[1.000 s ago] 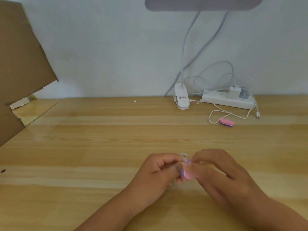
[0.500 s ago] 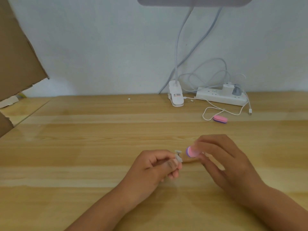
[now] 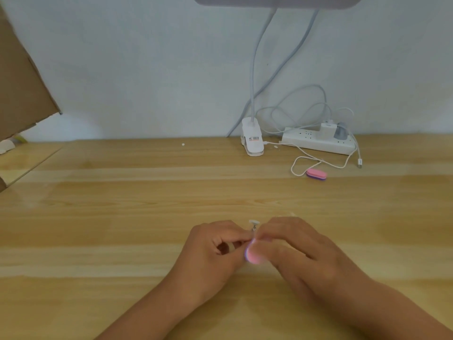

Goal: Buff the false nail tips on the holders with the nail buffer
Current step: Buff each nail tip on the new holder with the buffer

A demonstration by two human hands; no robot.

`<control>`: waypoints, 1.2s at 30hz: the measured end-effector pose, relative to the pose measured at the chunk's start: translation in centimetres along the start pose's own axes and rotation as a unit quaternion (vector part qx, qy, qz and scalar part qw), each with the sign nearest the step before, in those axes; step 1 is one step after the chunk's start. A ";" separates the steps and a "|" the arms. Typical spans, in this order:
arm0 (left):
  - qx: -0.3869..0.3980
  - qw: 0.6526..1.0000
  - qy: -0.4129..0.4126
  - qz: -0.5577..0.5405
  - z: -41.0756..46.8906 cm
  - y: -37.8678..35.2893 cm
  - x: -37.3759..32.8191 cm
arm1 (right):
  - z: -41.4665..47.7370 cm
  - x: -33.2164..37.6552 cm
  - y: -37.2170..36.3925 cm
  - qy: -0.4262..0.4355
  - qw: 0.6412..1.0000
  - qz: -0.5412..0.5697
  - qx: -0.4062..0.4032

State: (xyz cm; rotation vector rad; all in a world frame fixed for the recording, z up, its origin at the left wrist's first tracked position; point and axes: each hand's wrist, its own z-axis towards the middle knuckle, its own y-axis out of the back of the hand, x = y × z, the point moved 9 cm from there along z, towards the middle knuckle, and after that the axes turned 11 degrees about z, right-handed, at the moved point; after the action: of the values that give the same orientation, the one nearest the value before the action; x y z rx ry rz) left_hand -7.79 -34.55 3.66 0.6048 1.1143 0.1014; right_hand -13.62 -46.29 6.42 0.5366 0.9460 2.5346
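Both bare hands meet low over the pale, glossy wooden surface (image 3: pixel 122 197), whose long grain bands run side to side. The left hand (image 3: pixel 215 253) is curled into a loose fist, its grip pinched closed on a thin holder (image 3: pixel 253 227); a small pale nail tip (image 3: pixel 253 221) stands at the holder's top, just above the fingers. How the holder sits inside the fist is hidden. The right hand (image 3: pixel 294 249) has its grip closed on a nail buffer (image 3: pixel 252 255), a rounded foam block with a pink face and a purple edge, blurred here. The buffer lies against the left fingertips, just below the holder's stem; whether it touches the nail tip cannot be told.

Well apart, toward the back right, a second buffer (image 3: pixel 316 174), pink over purple and oval-ended, lies flat near a looped white cable (image 3: pixel 301 165). Behind it a white plastic power strip (image 3: pixel 313 143) rests against the wall, beside the white clamp base (image 3: pixel 252 141) of a lamp with a bendy neck. Torn brown cardboard (image 3: pixel 22 89) leans in at the left.
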 end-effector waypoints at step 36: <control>-0.027 0.994 0.075 -0.077 0.2 0.5 1.3 | -0.1 -1.4 0.9 -0.075 0.995 0.034 -0.052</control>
State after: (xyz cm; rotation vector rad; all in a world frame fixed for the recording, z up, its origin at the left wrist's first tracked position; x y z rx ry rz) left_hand -6.96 -33.74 2.85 0.4671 1.2962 0.0441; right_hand -12.67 -47.65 6.65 0.7267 0.7486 2.5446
